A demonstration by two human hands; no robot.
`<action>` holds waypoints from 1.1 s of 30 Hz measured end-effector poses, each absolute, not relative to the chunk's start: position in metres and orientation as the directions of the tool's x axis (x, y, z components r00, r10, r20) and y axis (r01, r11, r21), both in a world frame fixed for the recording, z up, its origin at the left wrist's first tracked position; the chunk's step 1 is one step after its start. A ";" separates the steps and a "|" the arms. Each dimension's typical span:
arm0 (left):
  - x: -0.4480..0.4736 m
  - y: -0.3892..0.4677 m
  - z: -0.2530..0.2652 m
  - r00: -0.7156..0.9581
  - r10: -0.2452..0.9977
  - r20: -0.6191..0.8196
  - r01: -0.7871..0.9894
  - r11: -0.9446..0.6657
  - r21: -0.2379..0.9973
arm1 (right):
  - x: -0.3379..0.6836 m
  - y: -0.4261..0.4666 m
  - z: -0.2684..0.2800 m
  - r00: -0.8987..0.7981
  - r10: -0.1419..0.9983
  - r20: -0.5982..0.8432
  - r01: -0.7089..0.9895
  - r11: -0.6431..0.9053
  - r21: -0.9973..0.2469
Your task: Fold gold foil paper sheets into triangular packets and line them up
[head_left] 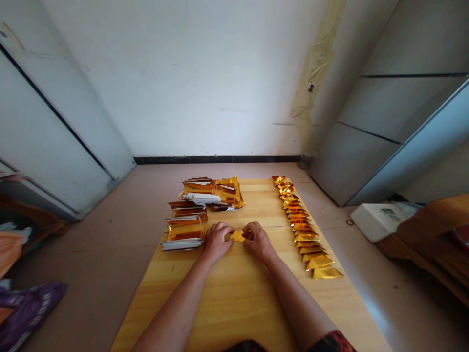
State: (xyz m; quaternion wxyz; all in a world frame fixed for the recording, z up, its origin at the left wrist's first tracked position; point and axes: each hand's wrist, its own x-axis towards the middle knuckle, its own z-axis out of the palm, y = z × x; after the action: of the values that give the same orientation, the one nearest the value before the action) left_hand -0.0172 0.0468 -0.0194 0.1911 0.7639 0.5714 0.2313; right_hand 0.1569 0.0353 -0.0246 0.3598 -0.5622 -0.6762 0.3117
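Pinching a gold foil piece above the wooden table, the left hand and right hand are holding its opposite ends in narrowed fingers. Foil bundles are lying beside and beyond the left hand; folded foil pieces are lying right of the right. Even pressure from both should be keeping its edges straight.

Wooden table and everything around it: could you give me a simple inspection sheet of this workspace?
Surface: wooden table, bearing gold pieces and sheets.
Job's things: small gold piece between the hands; stacked gold-and-white sheets left; row of folded gold pieces right.
Clutter: purple bag lower left; white box beyond the table's right side.
Grippers: bare left hand and right hand at the small piece's opposite ends; grip unclear.
Cables: nothing seen.
Surroundings: white wall with yellowish tape.
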 end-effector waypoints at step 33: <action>-0.018 0.033 -0.025 0.337 0.881 0.331 0.658 -0.472 0.586 | 0.177 -0.007 -0.009 -0.123 0.954 0.273 0.932 0.205 -0.300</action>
State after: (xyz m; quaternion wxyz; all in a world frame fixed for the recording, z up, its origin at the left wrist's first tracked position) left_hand -0.0180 0.0328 -0.0254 0.1772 0.7983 0.4821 0.3144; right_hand 0.1766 -0.0069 -0.0086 0.2053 -0.6297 -0.7487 0.0275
